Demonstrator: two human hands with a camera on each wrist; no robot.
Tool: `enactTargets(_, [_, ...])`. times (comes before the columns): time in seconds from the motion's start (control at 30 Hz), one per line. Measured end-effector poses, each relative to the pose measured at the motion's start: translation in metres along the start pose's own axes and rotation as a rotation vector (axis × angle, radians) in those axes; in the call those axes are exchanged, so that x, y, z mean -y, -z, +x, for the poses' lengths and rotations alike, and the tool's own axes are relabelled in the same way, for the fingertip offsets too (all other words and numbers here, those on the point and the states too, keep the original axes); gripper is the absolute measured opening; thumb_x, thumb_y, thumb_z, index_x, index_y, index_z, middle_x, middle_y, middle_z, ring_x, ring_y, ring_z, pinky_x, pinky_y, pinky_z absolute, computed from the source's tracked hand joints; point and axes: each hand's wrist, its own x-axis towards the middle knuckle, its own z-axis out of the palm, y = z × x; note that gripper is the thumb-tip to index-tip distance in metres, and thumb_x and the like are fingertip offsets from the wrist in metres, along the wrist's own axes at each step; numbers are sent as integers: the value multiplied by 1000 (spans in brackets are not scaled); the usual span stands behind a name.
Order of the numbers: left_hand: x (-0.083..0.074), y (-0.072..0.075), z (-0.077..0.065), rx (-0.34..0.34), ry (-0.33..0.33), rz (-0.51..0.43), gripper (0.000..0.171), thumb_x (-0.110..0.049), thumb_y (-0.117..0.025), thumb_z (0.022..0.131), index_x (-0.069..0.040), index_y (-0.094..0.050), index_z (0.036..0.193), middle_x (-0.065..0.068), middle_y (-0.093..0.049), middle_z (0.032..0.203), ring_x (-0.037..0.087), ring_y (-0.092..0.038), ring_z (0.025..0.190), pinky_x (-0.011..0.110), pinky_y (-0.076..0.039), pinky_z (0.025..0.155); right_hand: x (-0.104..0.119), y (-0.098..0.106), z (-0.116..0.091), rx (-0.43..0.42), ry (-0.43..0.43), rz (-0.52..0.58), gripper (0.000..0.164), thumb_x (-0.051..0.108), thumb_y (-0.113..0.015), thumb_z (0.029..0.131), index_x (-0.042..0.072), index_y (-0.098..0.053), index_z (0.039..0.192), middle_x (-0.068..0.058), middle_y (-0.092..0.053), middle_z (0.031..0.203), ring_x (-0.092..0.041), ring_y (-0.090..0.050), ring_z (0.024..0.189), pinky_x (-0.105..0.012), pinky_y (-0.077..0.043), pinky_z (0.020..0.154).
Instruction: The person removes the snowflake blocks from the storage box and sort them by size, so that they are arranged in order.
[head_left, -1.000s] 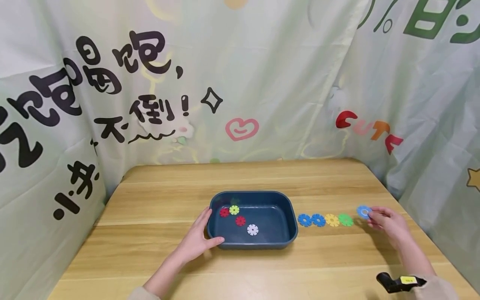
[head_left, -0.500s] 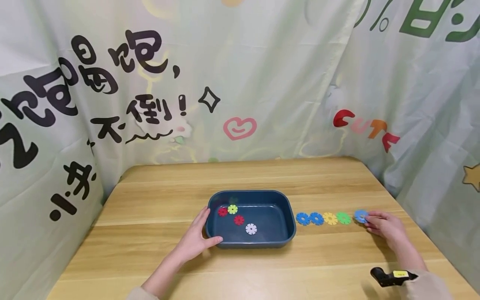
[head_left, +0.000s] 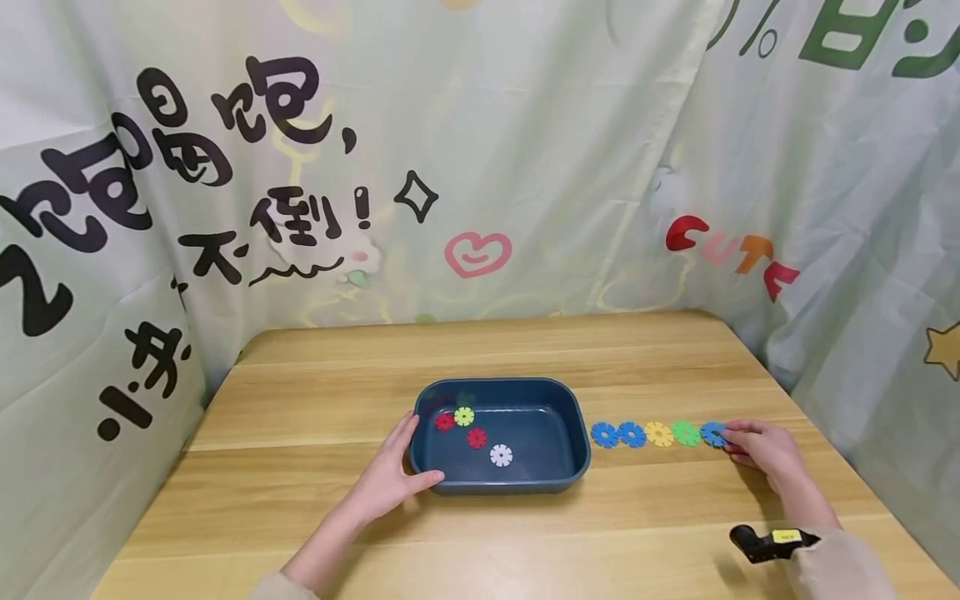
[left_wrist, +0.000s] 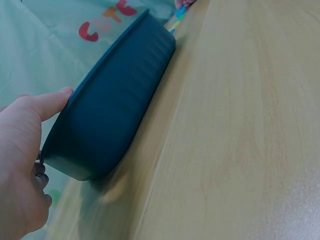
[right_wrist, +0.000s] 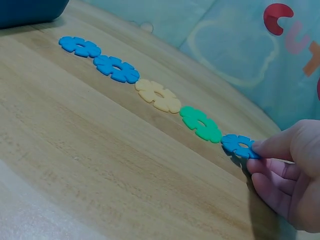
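A dark blue rectangular plastic basin stands mid-table. My left hand grips its left end, thumb on the near rim and fingers along the left side. Inside lie several flower-shaped plastic discs: a white disc, a yellow-green disc and two red ones. My right hand pinches a blue disc between thumb and fingers, tilted close over the table at the right end of a row. From the basin outward, that row runs blue, blue, yellow disc, green disc.
The wooden table carries the basin and the row. Printed fabric curtains hang along its back and sides. A black device with a yellow label is strapped at my right wrist.
My right hand has lowered the blue disc and moved it left, up against the green disc. My left hand keeps its hold on the basin.
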Motion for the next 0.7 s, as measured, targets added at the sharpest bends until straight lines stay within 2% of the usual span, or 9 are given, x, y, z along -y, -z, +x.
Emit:
enactTargets(0.1, [-1,0,1,-3,0,3,93,-34,-77,74,1,-27,144,15,-19,152,38,-21,136,59,-25,102,2,-1,1,-12,3,-27,35,9,-57,90,-21,-52,106,10,-58,74,0,-58,64,-21,-53,60])
enactTargets(0.3, [-1,0,1,1,8,2,94,-34,-77,74,0,-26,145,14,-18,152,37,-20,136,59,-25,103,4,-2,3,-26,1,-36,27,8,-58,89,-17,-57,99,9,-58,72,1,-57,63,-20,-52,58])
enactTargets(0.7, [-2,0,2,4,9,5,93,-34,-77,74,0,-26,145,14,-19,152,37,-21,136,58,-25,103,4,-6,3,-99,-4,-111,33,8,-59,88,-22,-53,102,4,-57,73,-1,-55,61,-19,-51,55])
